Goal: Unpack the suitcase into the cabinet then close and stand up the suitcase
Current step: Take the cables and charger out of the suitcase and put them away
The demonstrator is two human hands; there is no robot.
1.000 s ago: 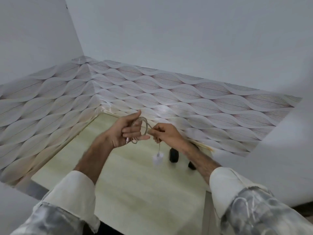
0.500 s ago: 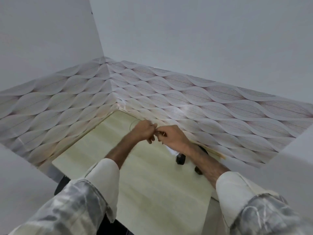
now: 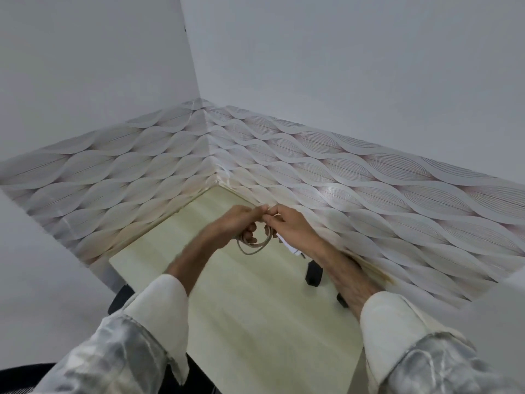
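Mottled grey sleeves [image 3: 113, 354] (cream cuffs [image 3: 162, 308] folded back)

Pale wood-grain shelf [image 3: 255, 308], glossy patterned wallpaper [image 3: 369, 180]

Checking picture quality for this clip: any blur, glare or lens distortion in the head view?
Head view: wide-angle bending bows the wall edges; a soft glare patch sits on the patterned wall panel; the left hand and right hand on the coiled cord are slightly motion-soft; sleeves near the lens are blurred.
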